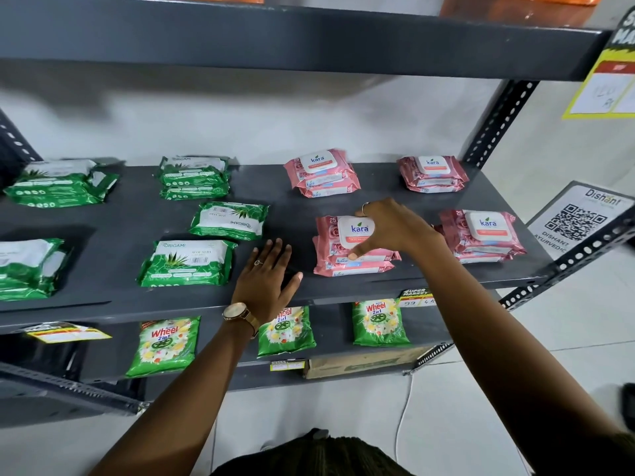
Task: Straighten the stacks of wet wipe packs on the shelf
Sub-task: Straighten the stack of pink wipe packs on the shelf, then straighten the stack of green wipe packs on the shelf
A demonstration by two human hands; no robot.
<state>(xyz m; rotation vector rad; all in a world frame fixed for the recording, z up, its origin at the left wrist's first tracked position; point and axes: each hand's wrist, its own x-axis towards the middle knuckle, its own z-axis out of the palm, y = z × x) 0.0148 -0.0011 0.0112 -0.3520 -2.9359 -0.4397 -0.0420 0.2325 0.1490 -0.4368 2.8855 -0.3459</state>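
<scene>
While the left hand (266, 280) lies flat and open on the shelf (113, 214), the right hand (388, 228) clasps the top pink pack (331, 235) of a skewed stack.

Dark grey slotted-angle metal rack (498, 121) against white wall (240, 115); pale tiled floor (446, 424) lower right, white cable (403, 417) trailing down.

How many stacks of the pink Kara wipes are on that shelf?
4. Back left stack, back right stack, front right stack, and the front left stack, which the right hand is touching. None seem hidden.
</scene>
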